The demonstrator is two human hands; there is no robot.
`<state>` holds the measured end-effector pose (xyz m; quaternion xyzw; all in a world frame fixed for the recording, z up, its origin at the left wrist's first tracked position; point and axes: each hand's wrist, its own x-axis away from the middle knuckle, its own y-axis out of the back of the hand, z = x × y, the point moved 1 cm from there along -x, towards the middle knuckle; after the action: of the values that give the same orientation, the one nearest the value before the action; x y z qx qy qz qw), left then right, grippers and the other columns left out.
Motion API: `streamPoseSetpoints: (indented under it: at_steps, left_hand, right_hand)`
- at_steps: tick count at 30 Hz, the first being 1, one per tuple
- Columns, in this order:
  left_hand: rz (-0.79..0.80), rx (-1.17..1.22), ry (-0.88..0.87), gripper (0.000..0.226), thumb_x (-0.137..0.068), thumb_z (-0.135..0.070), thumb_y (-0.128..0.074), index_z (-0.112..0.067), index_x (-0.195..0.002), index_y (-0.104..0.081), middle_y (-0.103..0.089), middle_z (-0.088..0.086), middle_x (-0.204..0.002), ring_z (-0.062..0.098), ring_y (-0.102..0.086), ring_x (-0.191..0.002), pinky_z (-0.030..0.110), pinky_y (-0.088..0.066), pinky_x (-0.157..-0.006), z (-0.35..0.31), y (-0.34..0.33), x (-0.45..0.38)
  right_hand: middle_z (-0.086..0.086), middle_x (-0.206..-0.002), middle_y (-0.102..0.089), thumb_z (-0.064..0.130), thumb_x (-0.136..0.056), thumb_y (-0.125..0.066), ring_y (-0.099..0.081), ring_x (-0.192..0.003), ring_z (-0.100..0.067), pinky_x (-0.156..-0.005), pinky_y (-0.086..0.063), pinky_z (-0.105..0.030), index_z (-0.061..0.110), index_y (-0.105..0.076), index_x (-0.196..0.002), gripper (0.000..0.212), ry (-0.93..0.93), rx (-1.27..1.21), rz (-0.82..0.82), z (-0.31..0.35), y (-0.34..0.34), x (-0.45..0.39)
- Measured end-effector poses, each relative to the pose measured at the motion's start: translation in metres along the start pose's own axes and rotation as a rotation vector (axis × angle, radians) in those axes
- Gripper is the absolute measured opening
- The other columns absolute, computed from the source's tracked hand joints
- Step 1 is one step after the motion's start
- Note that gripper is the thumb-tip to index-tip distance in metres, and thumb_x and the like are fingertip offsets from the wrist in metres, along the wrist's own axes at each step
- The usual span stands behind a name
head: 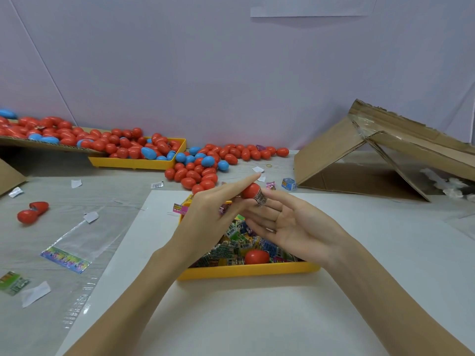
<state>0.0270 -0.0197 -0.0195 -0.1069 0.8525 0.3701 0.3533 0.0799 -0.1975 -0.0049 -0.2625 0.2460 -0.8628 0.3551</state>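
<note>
Above the far end of the yellow tray (246, 269), a red egg (250, 190) sits between both hands, its long axis slanting from upper left to lower right, with a crinkled, barcode-printed packet (261, 199) poking from its lower end. The right hand (290, 224) lies palm up, fingers straight, the egg on its fingertips. The left hand (205, 214) lays a straight forefinger along the smooth, glossy plastic shell, thumb hidden, so I cannot tell whether it pinches.
</note>
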Motion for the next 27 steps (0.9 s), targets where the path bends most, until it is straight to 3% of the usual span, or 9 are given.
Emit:
streamPoseSetpoints:
  at_steps: [3, 5, 7, 9, 12, 16, 20, 23, 27]
  left_hand:
    - [0.010, 0.086, 0.034, 0.051, -0.097, -0.025, -0.066, -0.023, -0.147, -0.055, -0.064, -0.022, -0.131, -0.003, -0.064, -0.117, 0.014, -0.049, -0.099, -0.001, 0.002, -0.001]
    - [0.005, 0.070, 0.023, 0.052, -0.097, -0.028, -0.065, -0.026, -0.147, -0.053, -0.069, -0.017, -0.128, -0.002, -0.067, -0.110, 0.016, -0.054, -0.094, 0.000, 0.005, -0.001]
    - [0.008, -0.035, -0.030, 0.051, -0.098, -0.029, -0.063, -0.027, -0.147, -0.050, -0.077, -0.012, -0.106, 0.005, -0.068, -0.083, 0.020, -0.057, -0.077, 0.002, 0.006, 0.001]
    - [0.032, -0.097, -0.069, 0.050, -0.099, -0.026, -0.062, -0.026, -0.148, -0.050, -0.075, -0.014, -0.088, 0.008, -0.061, -0.070, 0.020, -0.054, -0.068, 0.005, 0.007, 0.001]
    - [0.088, -0.074, -0.061, 0.050, -0.102, -0.024, -0.059, -0.027, -0.151, -0.047, -0.077, -0.001, -0.097, 0.014, -0.067, -0.076, 0.033, -0.057, -0.071, 0.007, 0.007, 0.001]
    - [0.089, 0.108, -0.022, 0.055, -0.094, -0.019, -0.072, -0.016, -0.146, -0.056, -0.071, -0.008, -0.128, 0.000, -0.068, -0.112, 0.022, -0.054, -0.098, -0.001, 0.002, 0.000]
    - [-0.045, -0.071, -0.094, 0.051, -0.086, -0.019, -0.078, -0.013, -0.135, -0.066, -0.075, -0.002, -0.120, 0.009, -0.071, -0.105, 0.023, -0.056, -0.093, -0.001, 0.006, 0.001]
    - [-0.071, -0.195, -0.157, 0.053, -0.084, -0.007, -0.081, -0.010, -0.135, -0.066, -0.068, -0.010, -0.122, 0.012, -0.069, -0.107, 0.023, -0.055, -0.093, 0.000, 0.006, 0.003]
    - [-0.077, -0.067, -0.071, 0.053, -0.087, -0.017, -0.077, -0.013, -0.139, -0.063, -0.069, -0.010, -0.123, 0.005, -0.069, -0.108, 0.022, -0.057, -0.091, -0.004, 0.005, 0.002]
  right_hand:
    - [-0.018, -0.128, -0.071, 0.034, -0.083, -0.080, -0.067, -0.124, -0.023, -0.104, -0.051, -0.034, 0.011, -0.075, -0.124, 0.048, 0.052, 0.058, 0.025, 0.000, -0.002, -0.001]
    - [-0.017, -0.127, -0.072, 0.036, -0.082, -0.080, -0.067, -0.124, -0.022, -0.103, -0.051, -0.032, 0.012, -0.077, -0.122, 0.047, 0.061, 0.083, 0.036, -0.001, -0.003, -0.002]
    - [-0.017, -0.126, -0.073, 0.037, -0.083, -0.079, -0.068, -0.123, -0.022, -0.101, -0.055, -0.031, 0.012, -0.078, -0.120, 0.045, 0.051, 0.090, 0.038, -0.002, -0.003, -0.002]
    - [-0.018, -0.125, -0.073, 0.037, -0.084, -0.079, -0.068, -0.122, -0.022, -0.097, -0.059, -0.029, 0.013, -0.078, -0.119, 0.043, 0.039, 0.098, 0.038, -0.003, -0.001, -0.003]
    - [-0.016, -0.126, -0.073, 0.036, -0.085, -0.077, -0.069, -0.121, -0.020, -0.097, -0.058, -0.028, 0.015, -0.078, -0.117, 0.038, 0.054, 0.125, 0.028, -0.003, -0.001, -0.003]
    - [-0.011, -0.122, -0.075, 0.031, -0.089, -0.076, -0.071, -0.117, -0.020, -0.091, -0.059, -0.025, 0.012, -0.077, -0.119, 0.036, 0.219, 0.240, -0.026, -0.004, -0.001, -0.002]
    - [-0.007, -0.108, -0.080, 0.026, -0.088, -0.079, -0.076, -0.105, -0.019, -0.083, -0.059, -0.021, 0.024, -0.079, -0.107, 0.019, 0.416, 0.459, -0.105, -0.005, -0.005, 0.000]
    - [-0.007, -0.107, -0.080, 0.022, -0.096, -0.072, -0.077, -0.102, -0.021, -0.082, -0.060, -0.022, 0.022, -0.075, -0.116, 0.020, 0.466, 0.522, -0.084, -0.006, -0.005, -0.001]
    - [-0.006, -0.107, -0.080, 0.020, -0.098, -0.069, -0.077, -0.101, -0.022, -0.086, -0.061, -0.027, 0.014, -0.069, -0.123, 0.025, 0.497, 0.567, -0.103, -0.006, -0.002, -0.002]
